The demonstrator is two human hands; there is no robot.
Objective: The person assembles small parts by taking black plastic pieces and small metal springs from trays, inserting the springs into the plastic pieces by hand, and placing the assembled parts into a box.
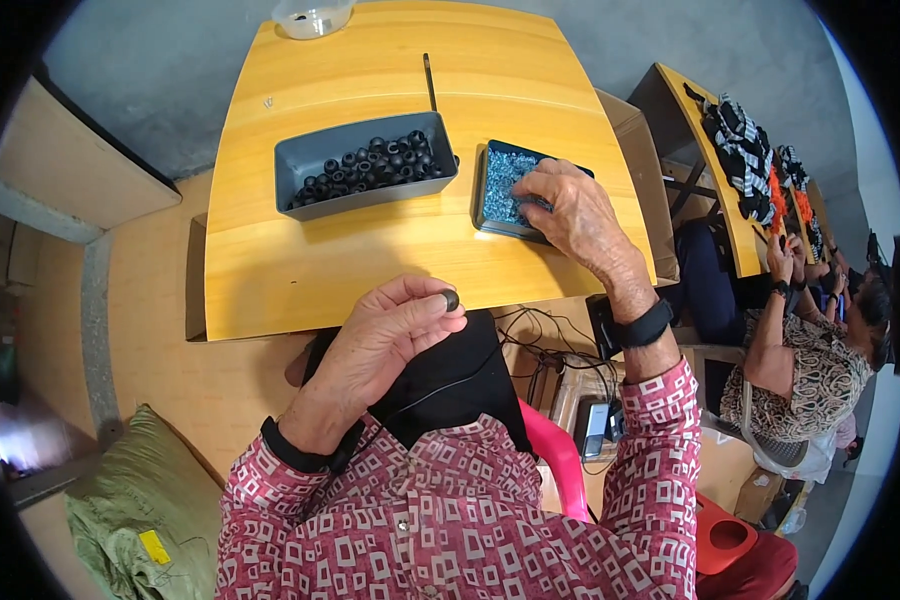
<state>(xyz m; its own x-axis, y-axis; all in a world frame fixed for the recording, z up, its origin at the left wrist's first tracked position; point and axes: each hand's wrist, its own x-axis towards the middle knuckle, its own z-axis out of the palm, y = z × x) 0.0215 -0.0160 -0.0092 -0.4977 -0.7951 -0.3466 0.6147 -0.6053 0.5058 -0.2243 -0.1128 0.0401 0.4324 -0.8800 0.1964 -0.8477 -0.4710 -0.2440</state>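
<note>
The left hand has its grip closed on a black ball, pinched between thumb and forefinger near the front edge of the surface. The right hand reaches into a dark tray of clear bluish bits. Its thumb and fingers curl toward each other among them; whether that grip has caught a bit, I cannot tell.

Left of the tray, and apart from it, stands a grey bin. Many black balls, some showing a hole, are heaped in it, mostly toward its right and front; part of its floor is bare at the left. A thin dark rod lies behind the bin's right end, and a clear bowl sits at the far edge of the surface.

A dark strap circles each wrist. Cables tangle below the front edge. A green sack lies on the floor at left, while a co-worker sits at right, by another table.
</note>
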